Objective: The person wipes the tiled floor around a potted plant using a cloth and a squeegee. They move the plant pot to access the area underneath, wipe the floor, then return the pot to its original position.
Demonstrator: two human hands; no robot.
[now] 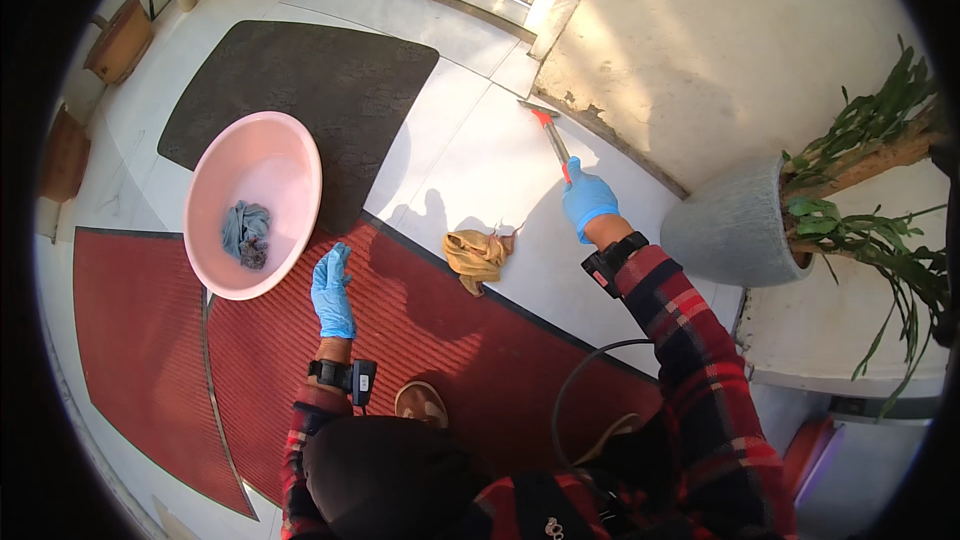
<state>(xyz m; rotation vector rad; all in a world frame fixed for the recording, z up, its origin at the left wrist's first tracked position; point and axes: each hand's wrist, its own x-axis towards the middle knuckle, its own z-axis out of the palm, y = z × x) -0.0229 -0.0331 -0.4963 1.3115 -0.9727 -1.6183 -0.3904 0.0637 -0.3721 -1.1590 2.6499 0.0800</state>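
Observation:
Gloved in blue, my right hand (589,199) grips the handle of a scraper (555,140) with a red collar. The scraper's head lies near the foot of the wall, over white tiles. My left hand (331,291), also in a blue glove, holds nothing, its fingers loosely extended, just right of a pink plastic basin (196,240). Inside the basin are a wet blue-grey cloth (246,226) and a dark scouring pad (253,253). Between my hands a crumpled yellow-brown cloth (476,256) rests on the tiles by the red mat's edge.
Red ribbed mats (142,315) cover the floor around my feet. A dark grey mat (300,82) lies beyond the basin. At the right stands a grey planter (724,229) with a trailing plant, beside the peeling wall (697,30). Brown pots (120,41) line the left side.

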